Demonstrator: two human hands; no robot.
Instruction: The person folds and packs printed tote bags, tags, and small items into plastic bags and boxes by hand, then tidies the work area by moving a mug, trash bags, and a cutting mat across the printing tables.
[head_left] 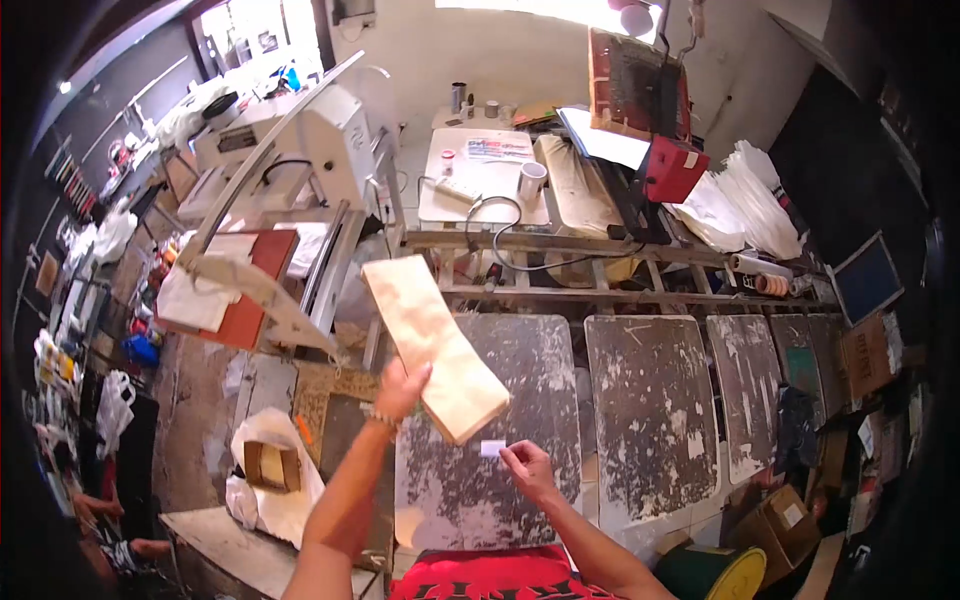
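Note:
A long cream-coloured stack, paper or cloth, (435, 345) hangs tilted over a worn, paint-spotted board (530, 370). My left hand (402, 390) grips its left edge, thumb on top, a bracelet at the wrist. Lower and to the right, my right hand (527, 468) pinches a small white card or label (492, 449) between thumb and fingertips. The card is just below the stack's lower end, apart from it. Part of my left hand's fingers is hidden beneath the stack.
More spotted boards (655, 410) lie to the right. Behind runs a wooden rail frame (560, 296); a white table (440, 205) holds a mug (532, 180). A white press machine (340, 140) stands at the left, a small open box (272, 467) lower left, a yellow-lidded drum (742, 578) lower right.

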